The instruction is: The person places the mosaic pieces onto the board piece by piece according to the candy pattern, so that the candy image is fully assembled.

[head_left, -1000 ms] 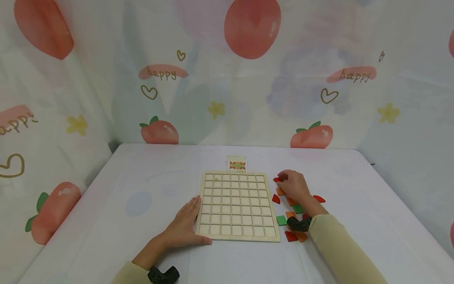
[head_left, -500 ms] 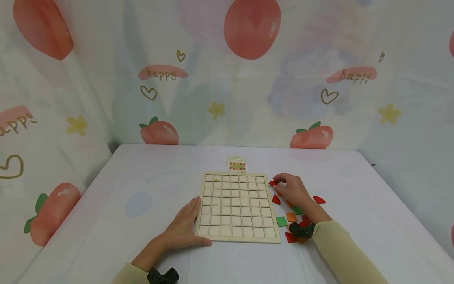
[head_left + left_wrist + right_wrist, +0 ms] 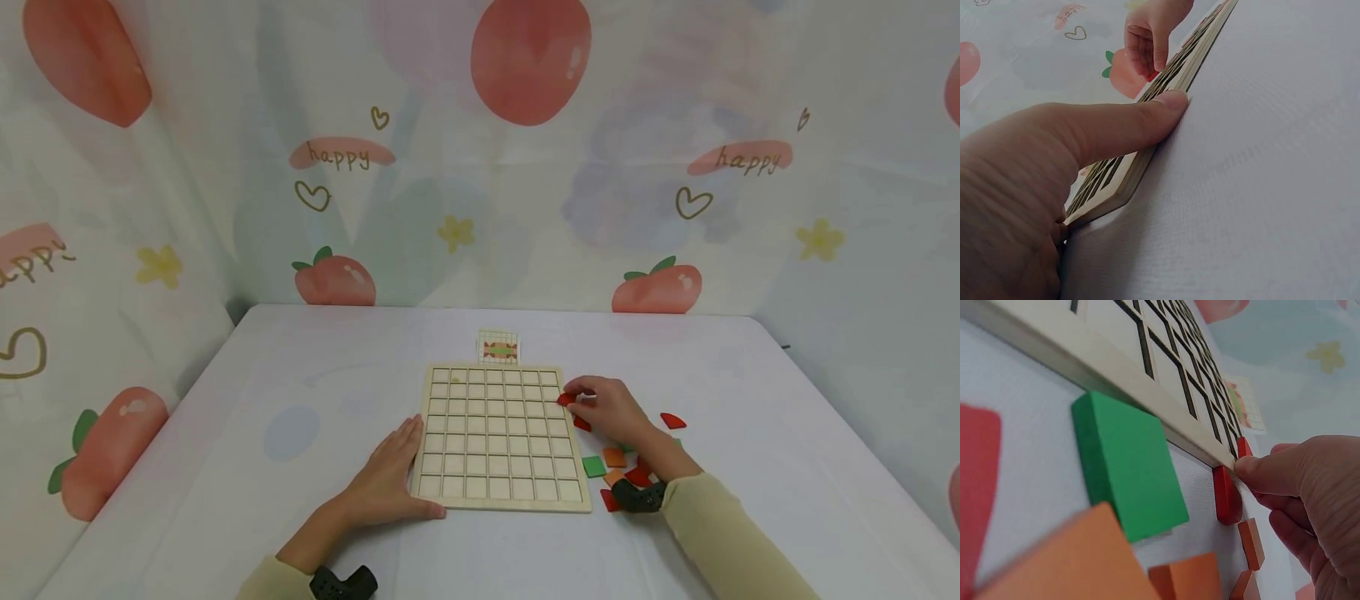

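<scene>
Cannot see the whole pinched red piece [image 3: 1244, 448] (partly behind the right hand [image 3: 1325, 494]) or, in the right wrist view, the nearest, blurred orange tile [image 3: 1079, 565], cut off below. Cannot read the tiny pattern card [image 3: 498, 347] finely.

Red, orange and green pieces [image 3: 593, 467] brighten a white table [image 3: 187, 500] and pale, dark-gridded board [image 3: 502, 505]; pinkish-red fruit [image 3: 336, 282], yellow flowers [image 3: 820, 240] and brown lettering [image 3: 339, 155] pattern a pastel backdrop [image 3: 525, 200]; sleeves [image 3: 731, 533] are pale yellow, wristbands [image 3: 639, 497] black.

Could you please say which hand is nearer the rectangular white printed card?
Right. The right hand is in front and right of the card; the left hand is farther, at the pale square wooden board's left edge.
</scene>
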`<state>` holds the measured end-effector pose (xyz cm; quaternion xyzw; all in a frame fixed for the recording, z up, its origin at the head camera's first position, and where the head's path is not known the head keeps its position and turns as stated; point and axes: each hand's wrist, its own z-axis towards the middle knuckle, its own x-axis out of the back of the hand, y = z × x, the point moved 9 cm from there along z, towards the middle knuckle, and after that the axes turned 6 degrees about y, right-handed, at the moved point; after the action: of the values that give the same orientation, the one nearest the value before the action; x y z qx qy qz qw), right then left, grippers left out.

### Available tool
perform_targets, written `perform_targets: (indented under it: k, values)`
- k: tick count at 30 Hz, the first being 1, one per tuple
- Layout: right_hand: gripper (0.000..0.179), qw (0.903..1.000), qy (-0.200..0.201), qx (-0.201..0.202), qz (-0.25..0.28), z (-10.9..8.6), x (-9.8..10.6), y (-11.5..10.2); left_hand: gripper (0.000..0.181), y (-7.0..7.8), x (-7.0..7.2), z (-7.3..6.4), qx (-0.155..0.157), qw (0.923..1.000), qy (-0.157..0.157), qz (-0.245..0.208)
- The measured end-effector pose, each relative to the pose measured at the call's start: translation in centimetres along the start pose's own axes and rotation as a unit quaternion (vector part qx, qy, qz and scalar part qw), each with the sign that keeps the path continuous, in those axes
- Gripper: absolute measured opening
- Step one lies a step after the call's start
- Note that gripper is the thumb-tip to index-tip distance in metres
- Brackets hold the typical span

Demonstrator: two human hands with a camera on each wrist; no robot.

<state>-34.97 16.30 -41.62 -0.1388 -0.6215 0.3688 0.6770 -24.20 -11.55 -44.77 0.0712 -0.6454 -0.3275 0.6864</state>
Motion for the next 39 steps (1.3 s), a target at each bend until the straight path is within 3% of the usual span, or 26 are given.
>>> perform_targets:
  k: [7, 18, 39]
  values:
    - [0.020, 0.9997, -0.002, 0.023, 0.005, -0.1, -0.3, -0.3, 0.124, 0.0, 0.1, 0.1, -0.001, 1.0000, 0.003, -0.004]
    - [0.021, 0.9994, 0.002, 0.012, 0.033, 0.1, -0.4, -0.1, 0.126, -0.3, 0.0, 0.1, 0.006, 0.9999, -0.001, -0.011]
    - [0.019, 0.9978, -0.032, -0.003, 0.058, 0.2, -1.1, -0.4, 0.126, -0.3, -0.2, 0.0, 0.004, 0.9999, -0.002, -0.013]
